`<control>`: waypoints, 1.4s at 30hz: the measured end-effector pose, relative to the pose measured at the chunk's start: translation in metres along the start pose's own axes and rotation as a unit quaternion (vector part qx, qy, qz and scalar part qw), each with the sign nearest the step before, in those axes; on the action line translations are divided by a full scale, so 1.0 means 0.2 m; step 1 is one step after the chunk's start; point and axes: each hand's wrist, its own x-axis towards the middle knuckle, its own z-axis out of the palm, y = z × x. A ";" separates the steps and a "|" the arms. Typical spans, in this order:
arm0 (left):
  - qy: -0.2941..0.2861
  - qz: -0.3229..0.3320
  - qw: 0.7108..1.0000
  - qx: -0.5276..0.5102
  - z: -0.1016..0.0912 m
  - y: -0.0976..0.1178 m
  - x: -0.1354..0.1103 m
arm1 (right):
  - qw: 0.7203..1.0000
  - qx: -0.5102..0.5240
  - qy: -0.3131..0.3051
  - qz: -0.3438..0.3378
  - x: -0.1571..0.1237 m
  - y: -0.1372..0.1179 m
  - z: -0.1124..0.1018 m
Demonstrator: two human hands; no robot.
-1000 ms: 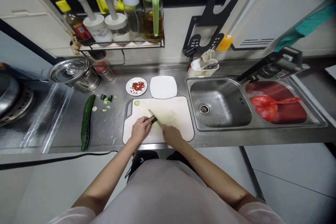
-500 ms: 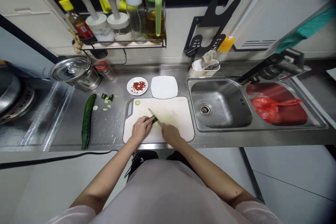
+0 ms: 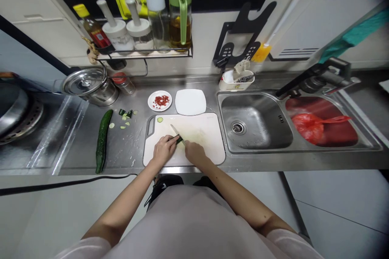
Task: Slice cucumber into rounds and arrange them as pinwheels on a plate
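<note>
My left hand [image 3: 164, 149] is closed on a dark green piece of cucumber [image 3: 178, 139] lying on the white cutting board [image 3: 209, 129]. My right hand [image 3: 195, 153] grips a small knife [image 3: 175, 130] by its handle, which the fingers hide. The blade lies slantwise against the cucumber piece, its tip pointing up and left. One pale cucumber slice [image 3: 159, 119] sits alone in the board's upper left corner. Left of the board, a whole cucumber [image 3: 103, 141] rests on the steel counter, with several cut cucumber pieces [image 3: 130, 114] near it.
Behind the board stand a plate of small red berries [image 3: 160, 100] and a white square plate [image 3: 190, 102]. To the right is a steel sink [image 3: 255, 119]; a red bag [image 3: 308, 128] lies in the second basin. A lidded pot [image 3: 100, 91] stands back left, below a bottle rack [image 3: 167, 53].
My right hand has shifted slightly left with the knife. My left hand stays on the cucumber piece. The whole view has moved a little.
</note>
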 end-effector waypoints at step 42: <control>-0.159 -0.181 0.971 0.008 0.00 0.22 0.45 | 0.982 0.042 0.114 0.142 -0.22 0.34 -0.04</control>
